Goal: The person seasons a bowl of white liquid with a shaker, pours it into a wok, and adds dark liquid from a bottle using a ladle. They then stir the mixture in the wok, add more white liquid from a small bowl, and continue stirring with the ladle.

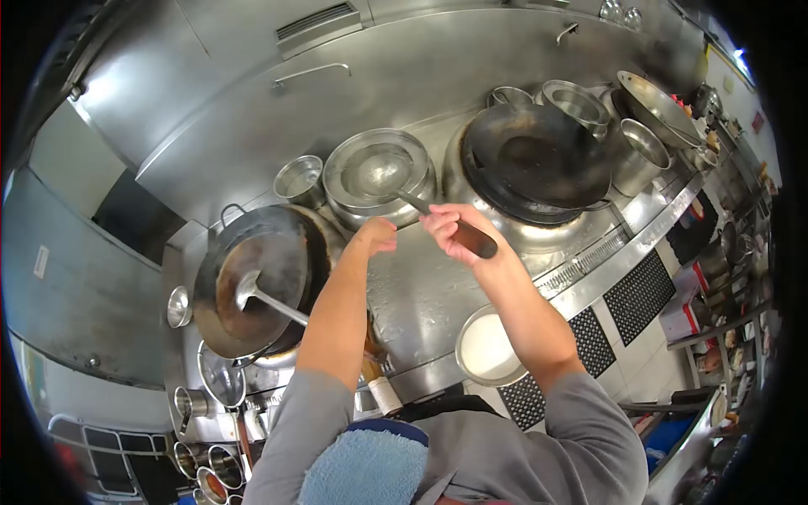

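Ladle (383, 172) is lying with its round bowl within the rim of the wide steel pot (333, 172), above the centre of the frame. The right hand (454, 231) is pinching its dark handle between thumb and fingers; keeping that wrist steady and the bowl level should limit drips. The left hand (379, 235) is curling near the pot, its contents impossible to tell. Leftward, a steaming wok (282, 244) is calling for forearm clearance.

Steel wall (438, 63) observed beyond the fingers (441, 225); pale floor tiles (638, 362) and black mats (640, 298) right of them, bright light (740, 59) farther off.
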Available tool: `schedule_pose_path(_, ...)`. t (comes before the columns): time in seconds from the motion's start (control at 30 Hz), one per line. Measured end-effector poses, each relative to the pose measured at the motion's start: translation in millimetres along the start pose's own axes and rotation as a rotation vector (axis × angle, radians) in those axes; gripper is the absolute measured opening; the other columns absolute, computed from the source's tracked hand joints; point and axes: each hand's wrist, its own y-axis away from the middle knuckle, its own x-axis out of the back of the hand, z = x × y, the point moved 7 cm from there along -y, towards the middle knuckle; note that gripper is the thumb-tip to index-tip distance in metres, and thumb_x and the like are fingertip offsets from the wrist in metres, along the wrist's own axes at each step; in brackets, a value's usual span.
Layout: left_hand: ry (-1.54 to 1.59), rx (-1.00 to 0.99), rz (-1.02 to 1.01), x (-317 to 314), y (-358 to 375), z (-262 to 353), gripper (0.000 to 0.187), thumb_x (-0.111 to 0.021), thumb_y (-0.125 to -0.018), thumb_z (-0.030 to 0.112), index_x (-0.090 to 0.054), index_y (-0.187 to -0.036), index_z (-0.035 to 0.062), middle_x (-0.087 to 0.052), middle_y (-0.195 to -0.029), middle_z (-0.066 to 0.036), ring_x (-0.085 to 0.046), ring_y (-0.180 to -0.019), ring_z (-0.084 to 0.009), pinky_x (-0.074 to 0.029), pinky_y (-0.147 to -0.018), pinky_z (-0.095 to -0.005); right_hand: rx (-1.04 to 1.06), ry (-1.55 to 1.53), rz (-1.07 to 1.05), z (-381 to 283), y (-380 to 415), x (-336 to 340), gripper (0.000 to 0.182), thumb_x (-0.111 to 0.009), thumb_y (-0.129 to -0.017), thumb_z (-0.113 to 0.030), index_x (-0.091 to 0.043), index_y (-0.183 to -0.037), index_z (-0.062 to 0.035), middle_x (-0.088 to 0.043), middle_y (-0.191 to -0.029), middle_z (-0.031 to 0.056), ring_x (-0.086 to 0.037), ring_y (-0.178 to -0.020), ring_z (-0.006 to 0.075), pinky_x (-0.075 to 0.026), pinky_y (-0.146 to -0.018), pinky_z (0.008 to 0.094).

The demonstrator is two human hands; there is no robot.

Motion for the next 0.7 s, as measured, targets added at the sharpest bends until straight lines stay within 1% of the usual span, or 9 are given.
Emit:
schedule_pose_path(0.07, 0.316, 0.019, -0.032, -5.5, -34.5, -11.3, 0.031, -0.056, -0.08, -0.009, -0.051, -0.11, -0.0009, -0.057, -0.102, -0.016, -0.06, -0.094, -0.0303, -0.055, -0.085, -0.0443, -0.008, 0.067, 0.012, 6.1, 30.7, -11.5, 0.018, -0.05, -0.092, -0.001, -0.039, -0.103, 0.0074, -0.045, -0.074, -0.0002, -0.047, -0.053, 0.0037, -0.041, -0.043, 0.0173)
schedule_pose_path(0.13, 0.528, 0.045, -0.023, -17.0, -60.0, -15.1, 0.034, -0.053, -0.079, -0.013, -0.051, -0.11, -0.0013, -0.057, -0.103, -0.016, -0.06, -0.095, -0.0303, -0.054, -0.087, -0.0435, 0.059, 0.18, 0.08, 5.7, 55.3, -12.4, 0.018, -0.051, -0.092, -0.003, -0.04, -0.104, 0.0062, -0.045, -0.074, -0.0009, -0.047, -0.053, 0.0027, -0.04, -0.043, 0.0164)
schedule_pose_path(0.17, 0.577, -0.018, 0.03, -21.4, -64.3, -9.9, 0.019, -0.053, -0.08, -0.012, -0.055, -0.096, -0.0019, -0.06, -0.092, -0.014, -0.062, -0.082, -0.0269, -0.057, -0.066, -0.0386, 0.087, 0.233, 0.116, 6.3, 66.1, -11.8, 0.018, -0.051, -0.092, -0.003, -0.041, -0.104, 0.0055, -0.045, -0.074, -0.0012, -0.047, -0.053, 0.0023, -0.04, -0.043, 0.016)
schedule_pose_path(0.27, 0.508, -0.024, 0.022, -33.9, -86.2, -9.2, 0.019, -0.053, -0.078, -0.012, -0.054, -0.094, -0.0014, -0.059, -0.086, -0.012, -0.061, -0.074, -0.0219, -0.051, -0.051, -0.0335, 0.142, 0.344, 0.211, 9.3, 92.5, -15.4, 0.018, -0.052, -0.092, -0.004, -0.041, -0.104, 0.0043, -0.044, -0.074, -0.0019, -0.046, -0.054, 0.0017, -0.039, -0.044, 0.015)
schedule_pose_path(0.33, 0.386, 0.037, 0.068, -46.4, -88.8, -14.8, 0.015, -0.054, -0.081, -0.006, -0.054, -0.095, -0.0014, -0.058, -0.082, -0.01, -0.06, -0.07, -0.0203, -0.046, -0.045, -0.0325, 0.153, 0.293, 0.215, 7.1, 98.3, -13.0, 0.017, -0.052, -0.092, -0.004, -0.043, -0.104, 0.0035, -0.044, -0.074, -0.0026, -0.045, -0.054, 0.0011, -0.038, -0.044, 0.0153)
schedule_pose_path(0.47, 0.61, 0.333, -0.017, -73.2, -69.8, -23.0, 0.012, -0.053, -0.086, 0.009, -0.053, -0.092, -0.0009, -0.054, -0.073, -0.007, -0.057, -0.061, -0.0169, -0.046, -0.045, -0.0302, 0.222, 0.203, 0.219, 14.7, 95.8, -1.7, 0.012, -0.053, -0.092, -0.004, -0.045, -0.099, 0.0023, -0.044, -0.073, -0.0031, -0.045, -0.055, 0.0009, -0.037, -0.046, 0.0156)
schedule_pose_path(0.57, 0.789, 0.156, 0.012, -133.1, 25.7, 48.1, 0.016, -0.047, -0.09, 0.014, -0.05, -0.086, -0.0009, -0.05, -0.066, -0.005, -0.052, -0.052, -0.0132, -0.045, -0.047, -0.0278, 0.277, 0.2, 0.162, 25.6, 76.4, 11.9, 0.008, -0.054, -0.091, -0.005, -0.047, -0.091, -0.0024, -0.045, -0.073, -0.0041, -0.045, -0.056, 0.0012, -0.038, -0.05, 0.0164)
schedule_pose_path(0.67, 0.738, 0.191, 0.003, -143.8, 8.8, 49.4, 0.012, -0.045, -0.09, 0.01, -0.046, -0.082, 0.0003, -0.046, -0.062, -0.004, -0.05, -0.048, -0.0111, -0.045, -0.049, -0.0264, 0.356, 0.136, 0.143, 38.8, 57.7, 18.2, 0.008, -0.055, -0.092, -0.008, -0.048, -0.089, -0.0052, -0.045, -0.07, -0.0034, -0.046, -0.056, 0.004, -0.041, -0.052, 0.0203)
schedule_pose_path(0.7, 0.741, 0.238, -0.371, -147.8, -28.8, 37.8, 0.014, -0.044, -0.092, 0.01, -0.043, -0.081, 0.0014, -0.043, -0.06, -0.002, -0.046, -0.047, -0.0099, -0.043, -0.048, -0.0245, 0.378, 0.142, 0.126, 40.8, 50.9, 26.7, 0.006, -0.054, -0.092, -0.008, -0.049, -0.089, -0.0053, -0.047, -0.07, -0.0026, -0.047, -0.057, 0.0058, -0.042, -0.053, 0.0226)
